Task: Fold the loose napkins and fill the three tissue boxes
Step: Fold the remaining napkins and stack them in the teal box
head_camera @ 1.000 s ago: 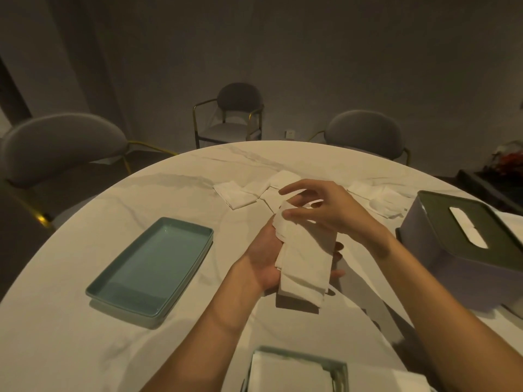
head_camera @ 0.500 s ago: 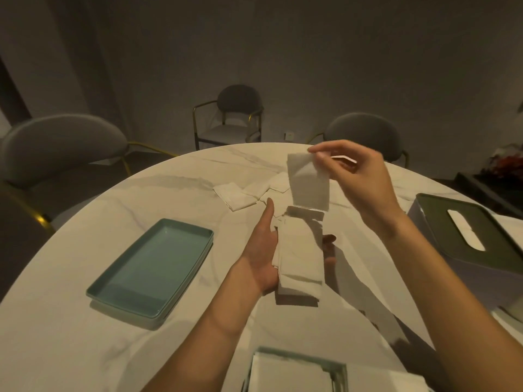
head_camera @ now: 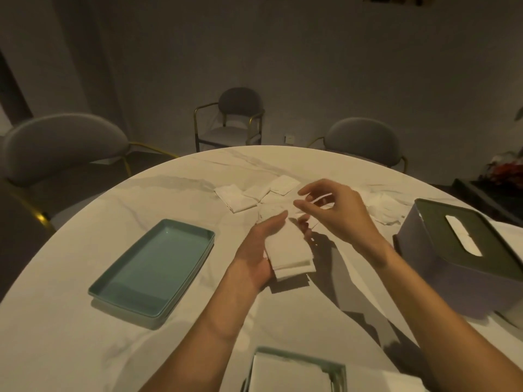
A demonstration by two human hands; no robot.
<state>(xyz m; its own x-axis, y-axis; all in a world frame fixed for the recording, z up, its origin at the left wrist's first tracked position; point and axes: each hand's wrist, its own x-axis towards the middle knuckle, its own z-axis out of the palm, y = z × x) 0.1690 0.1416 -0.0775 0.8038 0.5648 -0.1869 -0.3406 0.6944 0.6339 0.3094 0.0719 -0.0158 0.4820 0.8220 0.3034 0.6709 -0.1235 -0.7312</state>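
Head view shows me the big round white marble tabletop (head_camera: 85, 321) first, with everything else lying on it. On the right side stands a grey tissue box with a dark green lid (head_camera: 467, 244), and a white napkin peeks out of its slot. At the near edge sits an open green-rimmed box (head_camera: 336, 372) with white napkins already inside. On the left rests an empty teal tray shaped like a rectangle (head_camera: 152, 267).

My left hand (head_camera: 257, 256) lies palm up, its grip loosely curled under a stack of folded white napkins (head_camera: 288, 250). My right hand (head_camera: 336, 213) hovers just past the stack with its fingers spread. I think its grip holds nothing, but the dim light makes that hard to see.

More loose white napkins (head_camera: 240, 198) lie scattered farther back.

I worry the stack could slide off my palm, because only one hand holds it. The thin sheets could also unfold if I bump them while reaching.
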